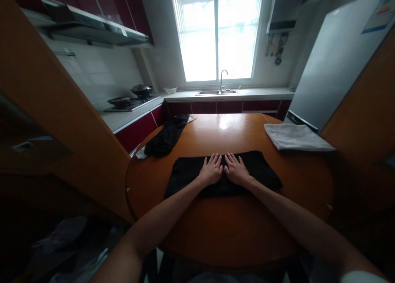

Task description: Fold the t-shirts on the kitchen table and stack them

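Note:
A black folded cloth, perhaps a garment (259, 171), lies flat as a wide strip across the wooden table (222, 229). Both hands rest on the middle of it, side by side. My left hand (211, 169) lies palm down with its fingers stretched out. Close beside it, my right hand (237, 169) is also palm down, its fingers extended toward the far edge of the cloth. The two thumbs nearly meet. Neither hand grips anything. What kind of garment the black cloth is, I cannot tell.
At the table's left edge lies a crumpled black garment (168, 136) with white parts. A folded light-coloured cloth (298, 136) sits at the right. Beyond are a sink (217, 92), a stove with pans (128, 104) and a refrigerator (333, 64). Bags (63, 233) are at lower left.

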Tool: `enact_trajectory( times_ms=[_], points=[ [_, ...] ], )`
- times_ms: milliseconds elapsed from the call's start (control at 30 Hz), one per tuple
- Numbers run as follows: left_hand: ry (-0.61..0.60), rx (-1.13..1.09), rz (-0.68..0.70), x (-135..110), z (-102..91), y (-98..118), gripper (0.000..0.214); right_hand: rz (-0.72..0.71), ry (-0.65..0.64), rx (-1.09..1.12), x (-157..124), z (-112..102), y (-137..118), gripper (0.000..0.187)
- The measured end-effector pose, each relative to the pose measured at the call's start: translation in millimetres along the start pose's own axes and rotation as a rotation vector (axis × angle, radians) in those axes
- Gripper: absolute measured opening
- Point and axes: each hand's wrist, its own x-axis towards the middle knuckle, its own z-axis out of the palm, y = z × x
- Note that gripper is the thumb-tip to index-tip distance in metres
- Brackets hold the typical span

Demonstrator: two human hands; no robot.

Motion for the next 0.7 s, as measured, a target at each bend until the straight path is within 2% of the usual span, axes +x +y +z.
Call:
enact_trajectory(
  times_ms=[100,300,400,533,700],
  points=[
    [-0.035,0.001,-0.011,0,5.5,-1,0.058,0.008,-0.052,-0.001,0,4,5,0.062],
    [-0.033,0.002,-0.009,1,4.5,-5,0.060,0.018,-0.067,0.024,3,1,6,0.062],
    [-0.026,0.008,0.000,3,7.2,-6,0.060,0.047,-0.084,0.040,3,0,15,0.065],
    [-0.018,-0.001,-0.002,4,9.4,-8,0.060,0.156,-0.074,0.002,0,-7,55,0.069],
    [-0.023,-0.025,0.001,5,8.4,-8,0.061,0.392,-0.029,-0.001,-7,-24,116,0.069]
  ],
)
